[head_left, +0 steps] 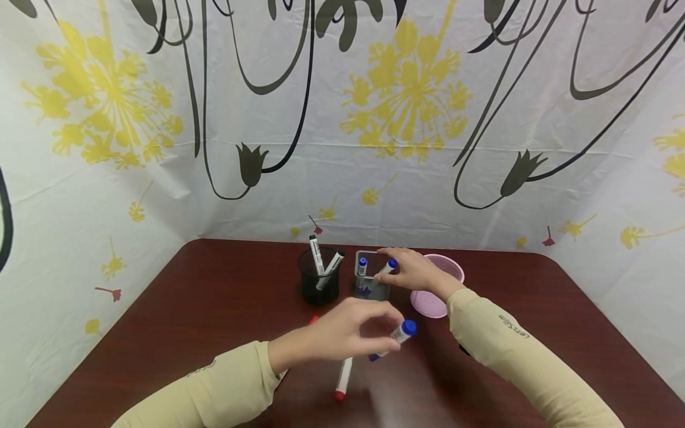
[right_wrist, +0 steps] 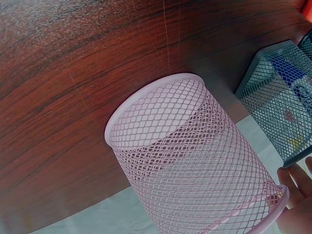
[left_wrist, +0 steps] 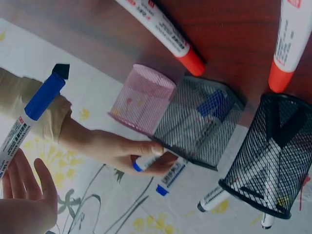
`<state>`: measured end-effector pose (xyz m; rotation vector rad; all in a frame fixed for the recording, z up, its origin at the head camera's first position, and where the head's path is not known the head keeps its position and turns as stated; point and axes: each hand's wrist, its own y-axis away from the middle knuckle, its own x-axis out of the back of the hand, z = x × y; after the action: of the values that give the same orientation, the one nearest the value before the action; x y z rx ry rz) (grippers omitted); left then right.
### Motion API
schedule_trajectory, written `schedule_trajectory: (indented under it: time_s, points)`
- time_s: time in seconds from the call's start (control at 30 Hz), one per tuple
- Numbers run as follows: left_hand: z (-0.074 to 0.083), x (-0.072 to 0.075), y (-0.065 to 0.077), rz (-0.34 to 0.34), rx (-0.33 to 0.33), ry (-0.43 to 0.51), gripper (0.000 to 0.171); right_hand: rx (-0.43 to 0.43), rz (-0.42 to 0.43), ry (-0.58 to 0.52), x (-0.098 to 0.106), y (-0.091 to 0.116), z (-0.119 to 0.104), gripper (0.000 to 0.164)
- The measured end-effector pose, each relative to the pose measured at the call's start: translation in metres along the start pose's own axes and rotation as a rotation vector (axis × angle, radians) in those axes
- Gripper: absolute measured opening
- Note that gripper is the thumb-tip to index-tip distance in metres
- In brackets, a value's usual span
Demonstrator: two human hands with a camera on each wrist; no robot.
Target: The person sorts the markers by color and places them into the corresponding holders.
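Note:
My left hand [head_left: 342, 330] pinches a blue marker [head_left: 408, 328] between thumb and fingers over the middle of the table; its dark blue cap shows large in the left wrist view. Farther back, my right hand [head_left: 414, 270] reaches to the grey mesh pen holder [head_left: 381, 292]. Its thumb and fingers grip a second blue marker [head_left: 390, 266] at the upper end, the rest of which slants down inside the holder. Another blue marker [head_left: 362, 266] stands in the same holder, by its left side.
To the left of the grey holder is a black mesh cup [head_left: 316, 292] with two black-capped markers. A pink mesh cup [right_wrist: 195, 165] stands to its right, under my right wrist. One red marker [head_left: 345, 378] lies on the dark table [head_left: 225, 297]; another red tip [head_left: 313, 319] peeks past my left hand.

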<state>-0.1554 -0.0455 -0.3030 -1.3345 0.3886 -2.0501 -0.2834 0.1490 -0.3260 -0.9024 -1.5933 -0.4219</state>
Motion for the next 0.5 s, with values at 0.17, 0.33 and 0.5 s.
schedule_trajectory:
  time_s: [0.17,0.33,0.5]
  points:
    - [0.0,0.01,-0.004,0.058,0.055,0.076,0.02,-0.003,-0.005,-0.011,0.0,0.0,-0.001,0.062]
    - [0.001,0.018,-0.007,0.103,0.095,0.137,0.021,-0.007,-0.013,-0.009,0.0,0.0,-0.001,0.059]
    - [-0.001,0.026,-0.012,0.141,0.088,0.096,0.022,-0.023,-0.019,-0.027,0.002,0.0,-0.001,0.058]
